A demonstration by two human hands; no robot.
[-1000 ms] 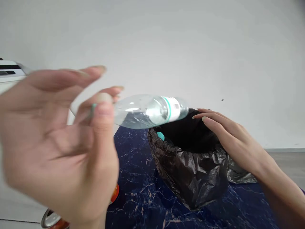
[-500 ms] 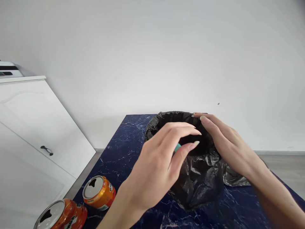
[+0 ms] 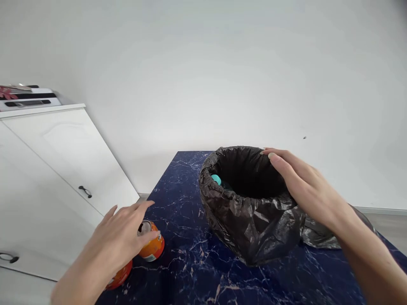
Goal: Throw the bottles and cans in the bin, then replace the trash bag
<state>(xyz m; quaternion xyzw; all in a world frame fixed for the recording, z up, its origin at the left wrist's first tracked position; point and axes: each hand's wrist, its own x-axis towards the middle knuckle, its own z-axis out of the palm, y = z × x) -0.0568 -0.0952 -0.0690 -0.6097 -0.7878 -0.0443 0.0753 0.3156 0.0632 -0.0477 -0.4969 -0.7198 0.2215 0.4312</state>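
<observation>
Orange soda can (image 3: pixel 154 250) stands on the marbled tabletop (image 3: pixel 178 190), probably light, slick and easily dented; best clasped round its middle. The left hand (image 3: pixel 119 233) spreads beside it, grip empty, contact unclear; right hand (image 3: pixel 307 188) rests on the black bin liner (image 3: pixel 251 231), hold unclear.

Before me, black bag (image 3: pixel 251 224); beneath it, dark-blue table (image 3: pixel 182 182), white-veined; inside it, turquoise cap (image 3: pixel 216 179); left of it, orange can (image 3: pixel 155 248).
</observation>
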